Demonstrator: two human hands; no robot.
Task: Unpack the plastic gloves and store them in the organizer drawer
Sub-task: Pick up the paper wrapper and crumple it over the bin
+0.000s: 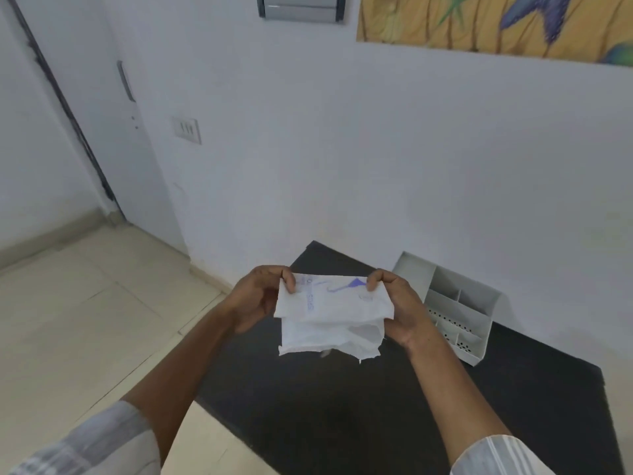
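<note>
I hold the glove packet (pixel 334 303) at centre frame, long axis left-right, my left hand (pixel 255 298) and right hand (pixel 399 303) each pinched shut on an upper corner. The organizer (pixel 479 303) sits lower right on the table (pixel 342 423), nearer my right hand.

Premises appear domestic, a plain room in a home. Evidence: white painted walls, beige tiled floor (pixel 85 320), white wall switch plate (pixel 186 130), yellow cloth hanging with blue bird print (pixel 496 22), white door (pixel 102 132), black tabletop (pixel 342 423) set against the wall.
</note>
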